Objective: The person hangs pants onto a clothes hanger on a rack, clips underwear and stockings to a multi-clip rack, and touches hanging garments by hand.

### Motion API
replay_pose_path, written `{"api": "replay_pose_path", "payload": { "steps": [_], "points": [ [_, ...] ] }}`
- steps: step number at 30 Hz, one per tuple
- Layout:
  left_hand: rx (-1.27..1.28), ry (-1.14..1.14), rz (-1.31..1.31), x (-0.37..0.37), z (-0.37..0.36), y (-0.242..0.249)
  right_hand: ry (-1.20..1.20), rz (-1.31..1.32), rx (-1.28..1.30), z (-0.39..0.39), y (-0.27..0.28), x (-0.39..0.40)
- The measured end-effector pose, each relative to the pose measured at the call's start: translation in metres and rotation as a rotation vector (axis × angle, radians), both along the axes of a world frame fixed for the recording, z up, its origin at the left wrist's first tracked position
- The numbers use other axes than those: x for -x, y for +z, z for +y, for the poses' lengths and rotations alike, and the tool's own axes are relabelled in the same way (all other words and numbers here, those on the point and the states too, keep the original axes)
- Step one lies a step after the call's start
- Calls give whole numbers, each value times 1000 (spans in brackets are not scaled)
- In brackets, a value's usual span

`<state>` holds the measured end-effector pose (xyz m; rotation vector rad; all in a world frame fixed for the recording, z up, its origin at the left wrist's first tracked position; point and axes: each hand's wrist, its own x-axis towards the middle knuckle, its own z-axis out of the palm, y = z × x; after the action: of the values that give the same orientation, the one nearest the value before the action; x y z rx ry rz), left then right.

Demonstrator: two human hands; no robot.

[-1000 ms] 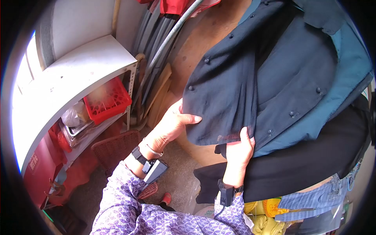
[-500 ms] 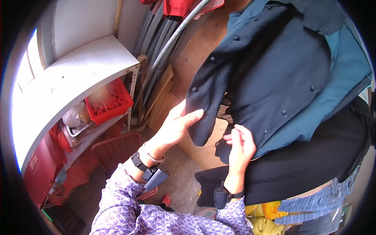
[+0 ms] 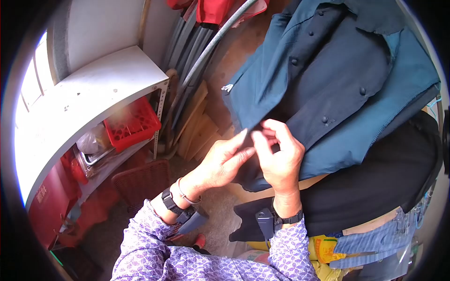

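Observation:
A dark garment with round buttons and a teal inner side hangs in front of me. Its left front panel is folded over so that the teal side shows. My left hand is at the panel's lower edge, with thumb and fingers closed on the cloth. My right hand is beside it, fingers curled and pinching the same edge. The two hands nearly touch. A black garment lies below and to the right.
A white shelf stands at the left, with a red basket beneath its top. Behind are a curved metal pipe and wooden boards. A brown woven chair and yellow bags are lower down.
The left front panel has been turned over, now showing teal instead of dark cloth. My right hand has moved up and closed on the edge, close to my left hand.

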<state>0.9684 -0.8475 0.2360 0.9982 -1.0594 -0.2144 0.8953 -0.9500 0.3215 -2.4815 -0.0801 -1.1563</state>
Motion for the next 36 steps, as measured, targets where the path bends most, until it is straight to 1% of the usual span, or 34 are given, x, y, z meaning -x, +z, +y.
{"api": "replay_pose_path", "payload": {
  "steps": [1,3,5,6,7,9,10,11,13,14,15,17,19,21,23,24,25,26,27,28,29,30,31,32,33,34,35,36],
  "points": [
    [-46,7,-21,1,2,-2,6,-14,-13,-3,0,1],
    [-128,-52,-24,1,6,-3,-40,60,-52,-5,5,5],
    [-97,-94,39,4,10,1,-59,86,-59,-4,7,10],
    [-83,-116,70,5,10,3,11,47,-97,1,6,9],
    [-61,-112,62,6,8,4,9,52,-50,5,7,11],
    [-27,-102,56,7,5,3,-16,49,-63,-4,0,13],
    [-62,-131,89,9,7,5,-46,26,-101,-9,-5,13],
    [-39,-119,76,10,6,4,-74,4,-141,-17,-10,13],
    [-2,-102,53,17,-2,3,-45,-15,-109,-24,-21,14],
    [28,-16,19,19,-7,4,-24,-29,-68,-20,-28,17],
    [33,26,43,22,-11,3,-2,-47,-24,-15,-35,22],
    [51,109,78,27,-20,-1,-6,25,-137,-5,-62,37],
    [-5,231,112,27,-27,-15,8,20,-127,1,-92,44],
    [-88,348,91,21,-32,-38,-81,249,-276,4,-117,61],
    [-171,338,258,2,-39,-77,69,431,-91,-10,-171,80],
    [-251,328,377,0,-36,-90,106,523,-218,0,-187,94],
    [-274,271,553,1,-33,-98,132,598,-355,9,-201,107],
    [-275,271,465,-2,-33,-115,108,734,-366,15,-207,119],
    [-369,216,544,-2,-27,-130,97,877,-398,22,-214,131],
    [-383,155,512,-8,-24,-157,90,893,-498,29,-230,143],
    [-491,153,516,-14,-18,-188,107,906,-595,36,-247,156],
    [-533,138,482,-13,-12,-212,92,921,-640,38,-256,168],
    [-638,104,469,-6,1,-227,24,831,-613,49,-268,187],
    [-727,13,479,-8,17,-259,39,867,-659,56,-280,203],
    [-790,44,452,-1,37,-297,65,907,-699,60,-291,219],
    [-851,-6,432,6,58,-323,55,834,-668,68,-311,237],
    [-902,10,535,25,80,-341,93,961,-765,72,-315,252],
    [-1034,-13,404,37,103,-361,112,944,-806,75,-319,266]
  ]
}}
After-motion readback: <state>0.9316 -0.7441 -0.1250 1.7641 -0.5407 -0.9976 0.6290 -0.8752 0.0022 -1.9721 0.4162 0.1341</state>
